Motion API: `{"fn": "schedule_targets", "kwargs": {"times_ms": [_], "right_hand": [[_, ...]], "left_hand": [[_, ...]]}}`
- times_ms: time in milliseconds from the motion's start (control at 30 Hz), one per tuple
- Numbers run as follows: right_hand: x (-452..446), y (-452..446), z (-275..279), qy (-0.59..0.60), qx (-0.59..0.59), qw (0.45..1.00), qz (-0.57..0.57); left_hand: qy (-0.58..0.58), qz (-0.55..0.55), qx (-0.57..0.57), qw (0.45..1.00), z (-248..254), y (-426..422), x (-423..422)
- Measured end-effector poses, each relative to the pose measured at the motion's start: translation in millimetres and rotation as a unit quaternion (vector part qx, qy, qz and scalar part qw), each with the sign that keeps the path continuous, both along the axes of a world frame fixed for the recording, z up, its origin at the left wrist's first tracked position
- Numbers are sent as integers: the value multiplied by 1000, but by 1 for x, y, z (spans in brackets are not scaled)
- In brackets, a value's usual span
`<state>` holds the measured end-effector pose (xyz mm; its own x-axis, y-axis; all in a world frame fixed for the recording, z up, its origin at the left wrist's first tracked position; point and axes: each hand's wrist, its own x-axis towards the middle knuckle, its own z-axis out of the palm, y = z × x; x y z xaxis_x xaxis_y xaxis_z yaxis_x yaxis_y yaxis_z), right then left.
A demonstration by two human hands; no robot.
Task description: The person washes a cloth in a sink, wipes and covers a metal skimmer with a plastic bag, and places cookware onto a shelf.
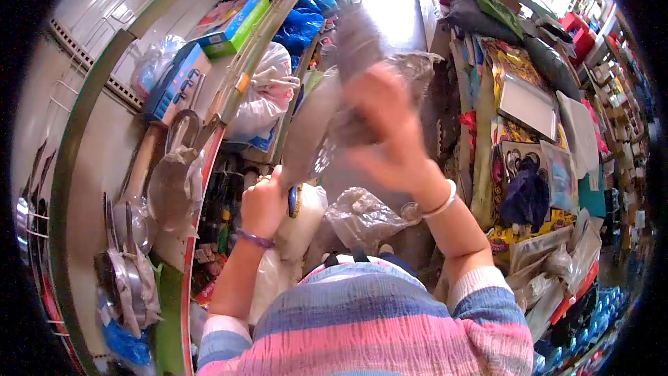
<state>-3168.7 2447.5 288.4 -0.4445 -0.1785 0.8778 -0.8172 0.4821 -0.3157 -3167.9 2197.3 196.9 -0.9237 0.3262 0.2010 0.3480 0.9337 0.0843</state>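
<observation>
My left hand [264,202] is closed around the lower end of a flat grey metal-looking piece with small slots [306,132], held upright in front of me. A blue and yellow end [294,202] shows beside the fingers. My right hand [386,125] is smeared by motion against a dark brownish-grey blurred thing [358,45]; whether its fingers grip this cannot be made out. Crumpled clear plastic [410,73] shows behind the right hand. Below both hands is a crumpled clear plastic bag [365,216].
To the left, a shelf holds wrapped metal strainers [174,188], a blue box [177,83] and a blue and green box [236,24]. White bags [268,83] bulge near the left arm. On the right are stacked goods, a white tray [527,106] and a dark blue bag [525,191].
</observation>
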Motion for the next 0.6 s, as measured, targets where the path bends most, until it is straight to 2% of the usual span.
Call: {"fn": "schedule_targets", "kwargs": {"times_ms": [67,167,200,267,300,400,467,500,567,600], "right_hand": [[1,-30,-14,94,216,971,-45],[-14,-21,-30,88,222,971,-33],[-18,-12,-23,70,194,977,-45],[-43,5,-30,-34,-29,999,-21],[-51,7,-33,-86,-141,986,-10],[-40,-2,-43,-103,-109,984,-92],[-23,-19,-49,14,68,996,-57],[-14,-35,-55,72,153,985,-39],[-9,-52,-70,166,293,941,42],[-10,-49,-69,180,283,941,35]], "left_hand": [[-1,-8,-21,1000,8,4,3],[17,-18,-34,999,20,8,6],[15,-26,-41,999,14,3,4],[18,-35,-33,999,6,-3,8],[20,-40,-30,999,4,-4,10],[-51,-5,-69,996,10,3,9],[-42,-35,-64,996,7,4,3],[-42,-51,-63,996,2,2,4],[61,-140,39,988,-9,-2,2],[114,-184,90,972,-10,-3,-1]]}}
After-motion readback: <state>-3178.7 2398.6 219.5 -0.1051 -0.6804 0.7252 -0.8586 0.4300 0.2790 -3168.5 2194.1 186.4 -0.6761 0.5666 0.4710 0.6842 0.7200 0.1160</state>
